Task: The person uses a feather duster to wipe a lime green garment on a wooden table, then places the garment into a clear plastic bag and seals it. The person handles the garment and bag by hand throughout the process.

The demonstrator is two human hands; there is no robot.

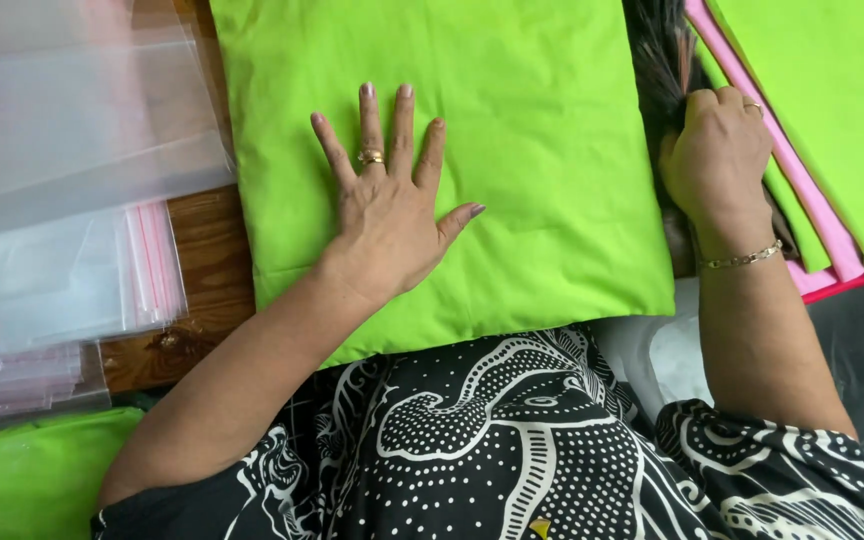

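A folded lime-green cloth (532, 150) lies flat in front of me on a wooden table (207, 260). My left hand (387, 190) presses palm-down on it, fingers spread, a gold ring on one finger. My right hand (717, 155) is closed to the right of the cloth, gripping a dark, streaky bundle (662, 70) that looks like fibres or hair; a gold bracelet sits on the wrist. What exactly the bundle is I cannot tell.
Stacks of clear plastic bags (62, 180) with pink seal strips lie at the left. More green cloth (822, 100) with pink cloth (802, 185) is piled at the right. Another green piece (22, 480) sits bottom left.
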